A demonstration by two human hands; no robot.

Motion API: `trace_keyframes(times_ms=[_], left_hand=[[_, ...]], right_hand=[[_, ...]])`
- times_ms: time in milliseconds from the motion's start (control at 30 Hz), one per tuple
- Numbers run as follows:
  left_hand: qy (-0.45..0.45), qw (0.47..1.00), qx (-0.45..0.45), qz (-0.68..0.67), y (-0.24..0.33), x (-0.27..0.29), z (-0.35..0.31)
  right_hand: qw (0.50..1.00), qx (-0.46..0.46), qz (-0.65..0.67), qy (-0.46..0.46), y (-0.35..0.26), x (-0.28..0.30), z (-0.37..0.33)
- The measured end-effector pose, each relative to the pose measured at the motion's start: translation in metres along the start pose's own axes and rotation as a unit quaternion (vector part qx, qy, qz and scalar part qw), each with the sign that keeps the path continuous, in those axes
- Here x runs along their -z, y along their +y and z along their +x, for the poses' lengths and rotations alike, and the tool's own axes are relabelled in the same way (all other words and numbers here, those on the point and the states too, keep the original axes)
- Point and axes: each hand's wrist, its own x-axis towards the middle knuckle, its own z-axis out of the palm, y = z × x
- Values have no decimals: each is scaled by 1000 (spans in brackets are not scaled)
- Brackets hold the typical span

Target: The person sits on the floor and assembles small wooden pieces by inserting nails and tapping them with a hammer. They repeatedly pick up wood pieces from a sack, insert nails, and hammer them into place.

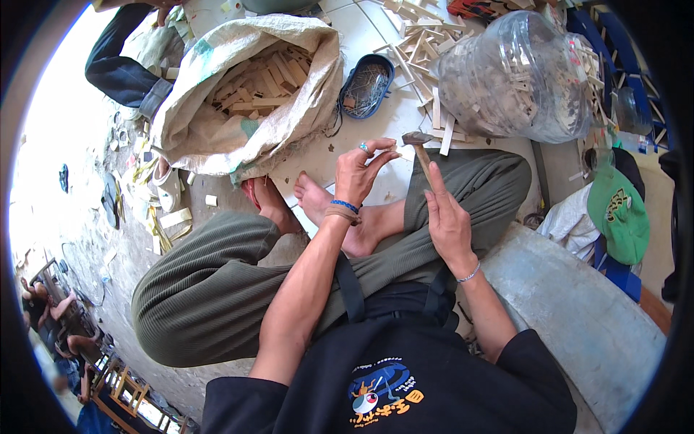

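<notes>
My right hand [450,224] is wrapped round the wooden handle of a small hammer [421,153], its index finger stretched along the handle. The dark metal head is up, level with my left fingertips and just right of them. My left hand [358,173] pinches something small and pale between thumb and fingers; its kind is too small to tell. Beyond my hands lies a blue oval tray [392,71] filled with thin nails. A white woven sack [184,123] with its mouth rolled open holds many short wooden pieces [273,78].
A large clear plastic jug [510,79] lies at the far right beside a heap of wooden sticks [416,43]. Near my right knee are a green cap [618,210] and a grey board [557,289]. Another person's dark-clothed leg [119,72] is beyond the sack; scraps litter the left floor.
</notes>
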Motion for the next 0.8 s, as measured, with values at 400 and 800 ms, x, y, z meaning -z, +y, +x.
trace_keyframes(times_ms=[400,800], left_hand=[[-52,993,7,107,8,10,-2],[-27,998,14,55,5,5,-1]], right_hand=[[1000,6,17,-5,1,0,2],[999,-1,-17,-28,-7,1,3]])
